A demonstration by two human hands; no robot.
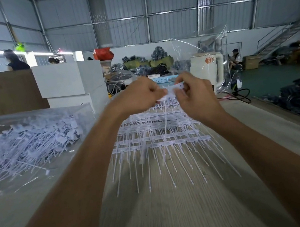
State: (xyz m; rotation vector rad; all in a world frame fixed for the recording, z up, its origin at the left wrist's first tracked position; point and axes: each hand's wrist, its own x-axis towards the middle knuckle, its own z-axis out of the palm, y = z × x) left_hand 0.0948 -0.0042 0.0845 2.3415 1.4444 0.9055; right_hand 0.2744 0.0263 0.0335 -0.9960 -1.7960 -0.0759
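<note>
Bare forearms stretch out over the pale wooden table (171, 217), and at the far end both hands meet over the work. The left hand (138, 95) is curled tight, thumb and fingers pinching one end of a small white tag (171, 90). The right hand (195, 96) is curled onto the other end, so the tag sits between the two, lifted just above the far edge of the racks of ties (159, 139). Those racks lie flat on the table in overlapping rows, their long thin tails fanned toward us. It looks to me like a tag being twisted off its rack, though the fingertips are smeared with blur and I can't see the joint itself. To do it cleanly, I'd say pinch close to where the tag joins the bar and snap with a short twist, not a long pull, so the thin tail doesn't stretch or drag neighbouring rows out of line. One tail hangs from the hands across the rows and is worth lifting clear before any swing left. Over on the left, the heap of loose ties (22, 141) sits in its clear bag (27, 114), near enough for a drop. The freed piece should land well past the rim.
</note>
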